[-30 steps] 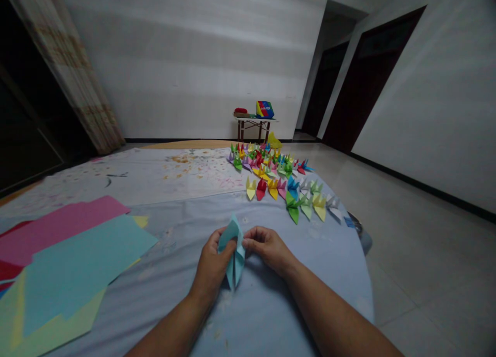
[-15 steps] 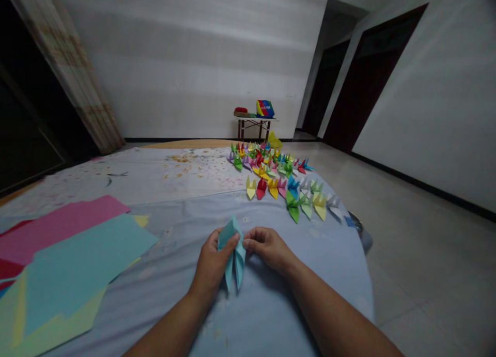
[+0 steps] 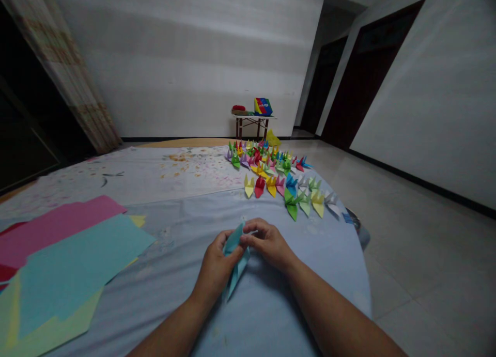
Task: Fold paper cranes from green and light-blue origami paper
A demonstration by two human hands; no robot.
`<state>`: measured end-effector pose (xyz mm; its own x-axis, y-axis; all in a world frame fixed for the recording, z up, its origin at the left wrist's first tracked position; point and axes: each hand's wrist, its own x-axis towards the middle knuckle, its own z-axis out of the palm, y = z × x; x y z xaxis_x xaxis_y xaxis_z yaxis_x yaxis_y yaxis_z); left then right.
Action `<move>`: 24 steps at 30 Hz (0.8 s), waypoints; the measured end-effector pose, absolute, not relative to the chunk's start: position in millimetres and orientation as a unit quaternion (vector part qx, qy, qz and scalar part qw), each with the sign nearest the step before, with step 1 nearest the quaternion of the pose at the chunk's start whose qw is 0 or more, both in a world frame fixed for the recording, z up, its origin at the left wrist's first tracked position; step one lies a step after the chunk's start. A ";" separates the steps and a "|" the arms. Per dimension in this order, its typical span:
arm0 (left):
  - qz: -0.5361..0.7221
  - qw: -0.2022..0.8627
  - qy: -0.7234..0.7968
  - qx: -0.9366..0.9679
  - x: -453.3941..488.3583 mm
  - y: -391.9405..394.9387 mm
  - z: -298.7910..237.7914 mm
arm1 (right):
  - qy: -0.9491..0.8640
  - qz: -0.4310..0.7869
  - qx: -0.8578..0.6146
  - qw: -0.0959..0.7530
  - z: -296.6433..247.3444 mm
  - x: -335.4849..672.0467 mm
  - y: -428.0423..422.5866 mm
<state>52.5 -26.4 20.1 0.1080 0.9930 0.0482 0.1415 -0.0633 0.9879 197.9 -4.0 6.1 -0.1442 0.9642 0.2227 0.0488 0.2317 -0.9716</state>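
Observation:
A light-blue folded origami paper (image 3: 239, 272) is held just above the cloth between my two hands, its narrow points angled down toward me. My left hand (image 3: 220, 259) grips its left side, thumb across the front and fingers behind. With thumb and fingers pinched, my right hand (image 3: 267, 242) holds the paper's upper right edge; the fingers partly hide that fold. Beyond my hands, several folded paper cranes (image 3: 292, 204) in many colours stand in rows on the table's right side.
Loose coloured paper sheets (image 3: 85, 259) lie overlapping at the left. A pale patterned cloth (image 3: 186, 217) covers the round table. Against the far wall stands a small table (image 3: 253, 118) with a colourful box (image 3: 263, 107) on it.
The folded paper has turned and tilted, so its two lower points now look like one narrow shape. My right hand has moved in and up, pinching its upper edge.

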 end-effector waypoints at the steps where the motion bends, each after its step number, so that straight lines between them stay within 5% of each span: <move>1: 0.447 0.474 0.495 0.575 52.5 -26.3 19.8 | -0.610 0.446 -0.419 0.504 5.9 198.3 -3.7; 24: 0.435 0.452 0.480 0.613 52.4 -26.5 18.7 | -0.619 0.443 -0.407 0.506 6.9 202.0 -1.9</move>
<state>52.4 -26.5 18.7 0.1605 0.9820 0.0998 0.1954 -0.1307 0.9720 202.0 -1.9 6.9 -0.1571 0.9512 0.2656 0.0556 0.2771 -0.9592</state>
